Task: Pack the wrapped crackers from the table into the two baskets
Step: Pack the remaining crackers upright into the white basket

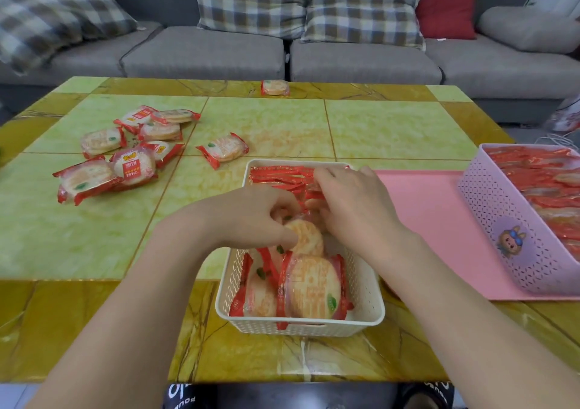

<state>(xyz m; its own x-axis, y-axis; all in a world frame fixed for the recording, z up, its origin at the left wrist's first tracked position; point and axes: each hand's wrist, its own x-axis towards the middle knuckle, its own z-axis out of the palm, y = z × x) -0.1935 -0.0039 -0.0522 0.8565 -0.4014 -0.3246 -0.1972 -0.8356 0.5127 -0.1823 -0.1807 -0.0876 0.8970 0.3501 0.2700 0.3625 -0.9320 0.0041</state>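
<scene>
A cream basket (301,325) stands in front of me, with upright wrapped crackers packed along its far half and a few leaning at the near end. My left hand (251,214) pinches a wrapped cracker (306,237) inside the basket. Beside it, my right hand (351,201) rests with curled fingers on the packed row of crackers (282,178). A pile of loose wrapped crackers (125,151) lies on the table at the left. One cracker (223,148) lies alone nearer the basket, and another (275,87) at the far edge. The pink basket (502,220) at the right is full of crackers.
The pink basket stands on a pink mat (433,220) to the right of the cream basket. The table (78,245) has a green and yellow tiled top. A grey sofa (204,50) with checked cushions runs behind it.
</scene>
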